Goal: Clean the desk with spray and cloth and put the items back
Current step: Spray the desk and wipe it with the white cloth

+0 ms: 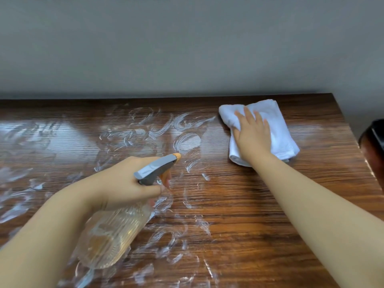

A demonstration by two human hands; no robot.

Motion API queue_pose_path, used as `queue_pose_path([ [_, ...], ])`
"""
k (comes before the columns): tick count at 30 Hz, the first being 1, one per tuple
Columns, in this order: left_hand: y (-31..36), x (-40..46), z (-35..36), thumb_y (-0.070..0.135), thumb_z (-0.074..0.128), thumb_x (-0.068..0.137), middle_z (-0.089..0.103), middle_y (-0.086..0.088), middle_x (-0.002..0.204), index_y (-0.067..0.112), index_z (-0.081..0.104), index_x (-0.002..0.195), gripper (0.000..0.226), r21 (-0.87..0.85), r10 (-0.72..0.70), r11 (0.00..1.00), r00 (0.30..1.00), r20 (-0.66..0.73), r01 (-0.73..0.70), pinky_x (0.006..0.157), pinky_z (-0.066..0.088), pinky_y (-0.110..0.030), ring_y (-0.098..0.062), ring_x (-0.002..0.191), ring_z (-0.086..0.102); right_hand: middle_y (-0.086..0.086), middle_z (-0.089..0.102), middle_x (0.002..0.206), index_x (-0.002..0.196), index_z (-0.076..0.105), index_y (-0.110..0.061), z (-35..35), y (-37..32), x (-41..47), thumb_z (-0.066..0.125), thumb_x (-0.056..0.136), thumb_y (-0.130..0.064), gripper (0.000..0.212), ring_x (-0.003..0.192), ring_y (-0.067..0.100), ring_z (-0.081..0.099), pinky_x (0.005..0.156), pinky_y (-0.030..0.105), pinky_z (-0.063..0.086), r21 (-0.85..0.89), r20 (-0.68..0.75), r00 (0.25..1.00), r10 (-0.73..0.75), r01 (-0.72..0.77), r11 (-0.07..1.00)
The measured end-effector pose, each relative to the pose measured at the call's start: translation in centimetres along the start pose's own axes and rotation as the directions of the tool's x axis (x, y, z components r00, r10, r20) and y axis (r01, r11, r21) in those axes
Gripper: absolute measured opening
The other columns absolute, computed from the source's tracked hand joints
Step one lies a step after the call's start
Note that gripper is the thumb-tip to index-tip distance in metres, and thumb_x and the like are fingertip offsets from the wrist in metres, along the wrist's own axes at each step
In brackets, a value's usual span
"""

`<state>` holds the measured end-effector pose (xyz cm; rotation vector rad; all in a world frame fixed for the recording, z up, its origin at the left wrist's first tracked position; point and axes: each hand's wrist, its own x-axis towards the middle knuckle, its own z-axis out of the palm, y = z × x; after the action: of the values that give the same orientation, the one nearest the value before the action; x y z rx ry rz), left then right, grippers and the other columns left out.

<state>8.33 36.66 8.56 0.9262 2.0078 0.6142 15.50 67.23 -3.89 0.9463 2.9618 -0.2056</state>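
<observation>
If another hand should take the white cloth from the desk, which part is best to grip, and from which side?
Probably the far right corner of the white cloth. The right hand presses flat on its left half, so that part is covered. Come from the right, near the desk edge, and pinch the folded layers with the fingers, since the cloth lies flat and soft.

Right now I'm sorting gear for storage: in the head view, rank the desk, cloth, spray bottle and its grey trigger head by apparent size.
1. Desk, by far the largest.
2. Spray bottle, though it is nearer the camera, so its lead over the cloth is unsure.
3. Cloth, folded, partly under the right hand.
4. Trigger head, gripped by the left hand.
</observation>
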Motion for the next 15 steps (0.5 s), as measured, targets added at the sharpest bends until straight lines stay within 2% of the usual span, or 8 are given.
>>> queue_pose_path([
  [2,0.0,-0.1,0.1,0.027,0.065,0.092,0.066,0.008,0.068,0.044,0.059,0.112,0.027,0.000,0.007,1.000,1.000,-0.003,-0.007,0.059,0.045,-0.014,-0.006,0.060,0.060,0.003,0.020,0.160,0.149,0.031,-0.023,-0.1,1.1,-1.7,0.037,0.099,-0.034,0.051,0.145,0.031,0.017,0.115,0.047,0.014,-0.008,0.008,1.000,0.027,-0.027,1.000],
  [4,-0.1,-0.1,0.2,0.033,0.064,0.090,0.069,-0.003,0.080,0.043,0.060,0.101,0.015,-0.020,0.009,1.000,1.000,-0.002,-0.009,0.065,0.048,-0.025,-0.012,0.068,0.067,0.005,0.027,0.157,0.145,0.038,-0.021,-0.2,2.1,-4.4,0.031,0.095,-0.038,0.054,0.142,0.034,0.024,0.113,0.050,0.021,-0.005,0.012,0.999,0.031,-0.031,1.000],
  [6,0.3,0.0,0.5,0.036,0.063,0.086,0.067,-0.008,0.080,0.045,0.060,0.097,0.015,-0.024,0.012,1.000,1.000,0.003,-0.012,0.063,0.045,-0.026,-0.007,0.063,0.062,0.007,0.036,0.153,0.140,0.046,-0.019,-0.1,2.7,-7.6,0.022,0.086,-0.042,0.063,0.138,0.035,0.033,0.108,0.053,0.029,0.010,0.016,1.000,0.017,-0.017,1.000],
  [8,0.8,0.2,0.9,0.032,0.063,0.085,0.065,0.002,0.071,0.036,0.061,0.100,0.015,-0.034,0.017,0.999,1.000,0.011,-0.017,0.057,0.041,-0.019,-0.002,0.054,0.049,0.008,0.042,0.149,0.136,0.050,-0.018,0.3,3.0,-11.2,0.027,0.083,-0.040,0.062,0.134,0.036,0.041,0.103,0.054,0.036,0.005,0.023,1.000,-0.004,0.004,1.000],
  [10,1.4,0.3,1.2,0.029,0.062,0.084,0.056,0.015,0.058,0.028,0.060,0.102,0.018,-0.036,0.021,0.999,1.000,0.011,-0.020,0.054,0.038,-0.018,-0.002,0.050,0.042,0.008,0.044,0.147,0.138,0.045,-0.019,0.9,2.7,-14.6,0.033,0.082,-0.036,0.060,0.131,0.034,0.043,0.103,0.052,0.034,-0.007,0.001,0.999,-0.048,0.048,0.999],
  [13,1.9,0.4,1.4,0.031,0.061,0.084,0.048,0.019,0.054,0.042,0.057,0.094,0.015,-0.060,0.030,0.998,0.999,0.014,-0.029,0.054,0.035,-0.018,-0.003,0.050,0.038,0.006,0.041,0.149,0.141,0.036,-0.023,1.6,1.4,-17.6,0.035,0.082,-0.036,0.060,0.135,0.030,0.036,0.106,0.047,0.026,-0.032,-0.005,0.993,-0.115,0.114,0.993],
  [14,2.0,0.4,1.4,0.028,0.063,0.089,0.049,0.019,0.054,0.045,0.057,0.100,0.021,-0.070,0.027,0.997,0.999,0.021,-0.026,0.053,0.036,-0.016,-0.003,0.050,0.038,0.005,0.041,0.150,0.141,0.035,-0.025,1.7,1.1,-17.7,0.034,0.083,-0.036,0.060,0.136,0.029,0.035,0.107,0.047,0.026,-0.035,0.000,0.992,-0.126,0.126,0.991],
  [15,2.0,0.4,1.5,0.023,0.063,0.092,0.050,0.019,0.054,0.039,0.058,0.110,0.024,-0.073,0.021,0.997,0.999,0.031,-0.019,0.054,0.037,-0.015,-0.002,0.050,0.040,0.005,0.041,0.150,0.141,0.035,-0.025,1.7,0.9,-17.2,0.034,0.083,-0.037,0.059,0.136,0.029,0.034,0.106,0.047,0.025,-0.035,0.002,0.991,-0.134,0.134,0.990],
])
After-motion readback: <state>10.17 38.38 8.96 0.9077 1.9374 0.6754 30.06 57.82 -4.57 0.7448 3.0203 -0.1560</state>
